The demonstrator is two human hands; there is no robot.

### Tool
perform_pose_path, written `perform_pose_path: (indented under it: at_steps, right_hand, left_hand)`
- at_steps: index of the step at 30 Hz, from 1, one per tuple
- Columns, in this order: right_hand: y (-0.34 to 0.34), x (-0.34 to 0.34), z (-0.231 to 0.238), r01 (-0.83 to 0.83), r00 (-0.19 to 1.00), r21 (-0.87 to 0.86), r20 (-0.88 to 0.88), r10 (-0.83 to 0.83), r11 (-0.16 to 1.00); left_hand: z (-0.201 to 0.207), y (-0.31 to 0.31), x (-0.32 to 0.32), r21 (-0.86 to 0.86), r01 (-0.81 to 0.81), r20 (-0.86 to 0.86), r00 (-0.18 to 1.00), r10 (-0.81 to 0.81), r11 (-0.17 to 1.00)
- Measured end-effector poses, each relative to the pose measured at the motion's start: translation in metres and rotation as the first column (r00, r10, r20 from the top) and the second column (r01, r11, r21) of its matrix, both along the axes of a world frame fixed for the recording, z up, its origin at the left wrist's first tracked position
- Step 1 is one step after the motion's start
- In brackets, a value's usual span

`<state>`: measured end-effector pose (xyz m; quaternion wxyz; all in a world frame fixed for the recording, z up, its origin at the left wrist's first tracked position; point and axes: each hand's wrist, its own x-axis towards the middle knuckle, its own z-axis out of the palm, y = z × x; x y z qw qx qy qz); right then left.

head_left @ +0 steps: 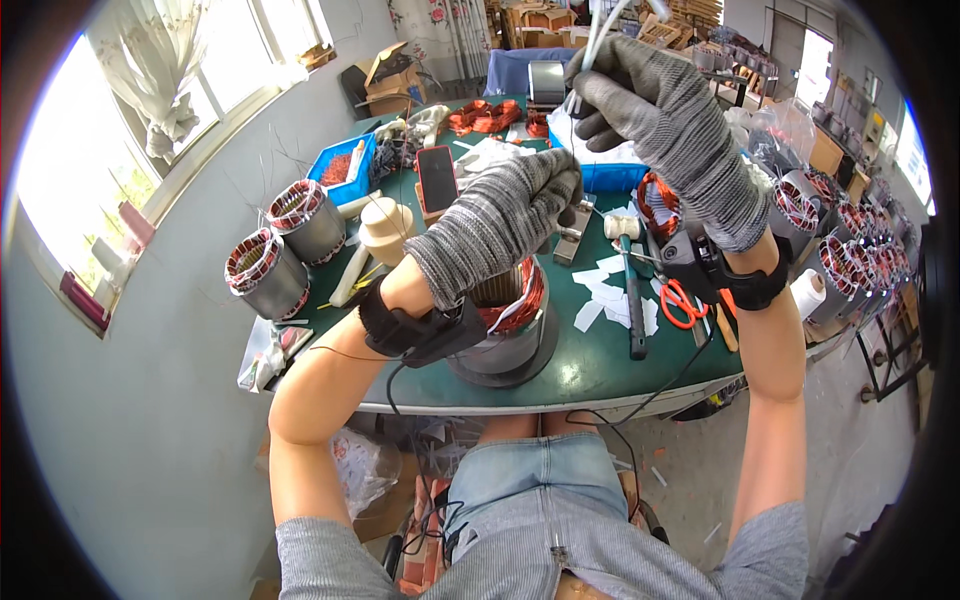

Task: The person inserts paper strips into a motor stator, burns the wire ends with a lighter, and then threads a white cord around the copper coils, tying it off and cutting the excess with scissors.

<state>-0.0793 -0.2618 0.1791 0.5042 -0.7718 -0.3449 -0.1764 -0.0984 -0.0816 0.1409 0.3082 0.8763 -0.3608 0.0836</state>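
Note:
My left hand (505, 215), in a grey knit glove, is held over the table with its fingertips pinched together. What lies between them is too small to make out. Higher and to the right, my right hand (650, 110), gloved the same way, is closed around a few thin white sleeving tubes (598, 38) that stick up past its fingers. A fine dark line seems to run between the two hands. Below my left wrist stands a motor stator (505, 350) with copper windings and white lacing, partly covered by my forearm and the wrist strap.
Two wound stators (268, 275) stand at the left. Behind them are a blue tray (325, 160), a cream spool (386, 228) and a phone (436, 178). A mallet (634, 290), white paper slips (603, 298) and red-handled scissors (683, 303) lie right. Several stators (855, 240) crowd the far right.

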Motion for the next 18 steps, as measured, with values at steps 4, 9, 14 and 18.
perform_pose_path:
  at_steps: [4, 9, 14, 18]
  right_hand:
    - [0.000, -0.004, 0.000, 0.017, 0.999, 0.041, 0.036, -0.019, 0.999]
    - [-0.011, 0.003, -0.003, 0.038, 0.999, -0.011, 0.025, -0.038, 0.999]
    - [-0.017, -0.004, 0.001, 0.037, 0.999, -0.025, -0.015, -0.037, 0.999]
    - [-0.021, -0.006, 0.001, 0.149, 0.985, 0.010, -0.088, -0.147, 0.989]
  left_hand:
    - [-0.019, 0.000, 0.000, -0.360, 0.122, -0.213, 0.954, -0.209, 0.925]
    - [-0.062, 0.001, 0.012, -0.360, 0.160, -0.190, 0.952, -0.240, 0.919]
    - [-0.057, 0.000, 0.006, -0.355, 0.091, 0.026, 0.996, -0.088, 0.931]
    - [-0.054, -0.004, 0.010, -0.480, 0.111, -0.046, 0.987, -0.152, 0.870]
